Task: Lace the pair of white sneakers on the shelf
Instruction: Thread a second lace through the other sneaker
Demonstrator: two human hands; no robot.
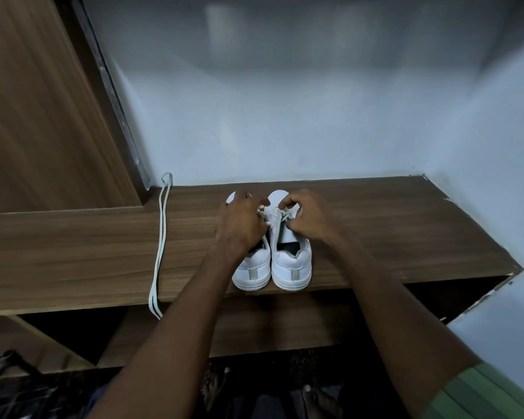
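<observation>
Two white sneakers stand side by side on the wooden shelf [390, 225], heels toward me. My left hand [241, 220] covers the front of the left sneaker [253, 270] and pinches a white lace end over the right sneaker [291, 261]. My right hand [309, 216] pinches the other end of that lace [274, 211] above the right sneaker's eyelets. A second white lace [159, 243] lies loose on the shelf to the left, folded double, its ends hanging over the front edge.
A wooden panel [43, 116] rises at the left and pale blue walls [285, 116] close the back and right. Below the shelf is a dark compartment [73, 337]. My bare feet [315, 400] show on the dark floor.
</observation>
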